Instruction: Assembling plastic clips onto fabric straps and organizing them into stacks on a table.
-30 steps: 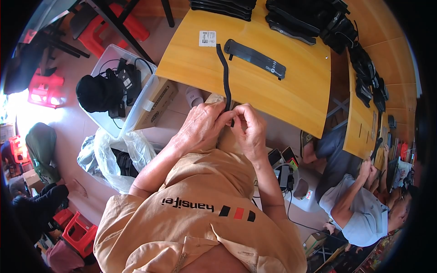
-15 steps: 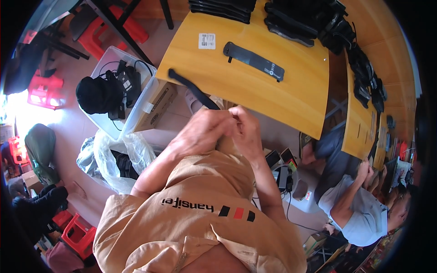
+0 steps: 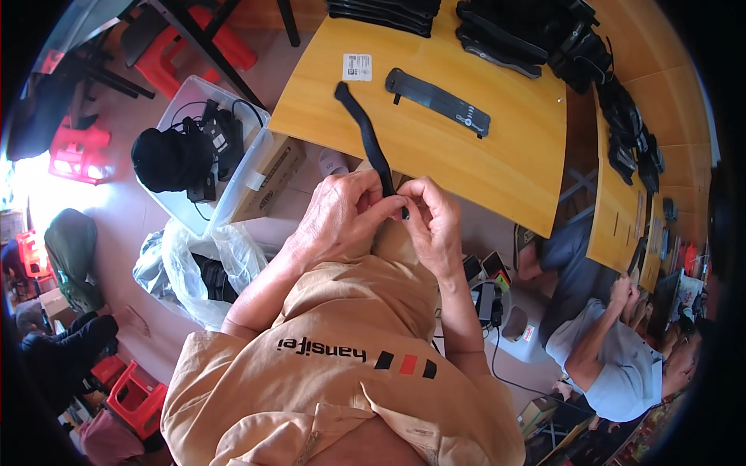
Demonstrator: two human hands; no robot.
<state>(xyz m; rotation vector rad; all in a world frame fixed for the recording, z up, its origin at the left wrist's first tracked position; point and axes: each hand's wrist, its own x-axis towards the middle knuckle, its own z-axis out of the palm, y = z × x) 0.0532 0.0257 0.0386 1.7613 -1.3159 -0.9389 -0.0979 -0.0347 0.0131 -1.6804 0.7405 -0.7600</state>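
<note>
Between my two hands I hold the near end of a long black fabric strap point(image 3: 367, 133). Its far part stretches over the yellow table's edge and ends in a rounded tip. My left hand point(image 3: 346, 210) is closed, thumb and fingers pinching the strap. Close beside it, my right hand point(image 3: 432, 224) pinches the same end with thumb and forefinger. A flat dark-grey band point(image 3: 437, 102) with small black tabs and white print lies on the yellow table point(image 3: 509, 175) beyond my hands. Left of that band is a white printed label point(image 3: 357, 67).
Black folded goods point(image 3: 382, 15) are stacked at the table's far side, more black gear point(image 3: 575, 50) to the right. At left stand a clear plastic bin point(image 3: 233, 194) with black devices and a plastic bag point(image 3: 183, 268). A person in a grey shirt point(image 3: 602, 361) works at right.
The strap has swung from pointing left to pointing away across the table. My hands have turned slightly and moved a little apart, uncovering the strap's near end.
</note>
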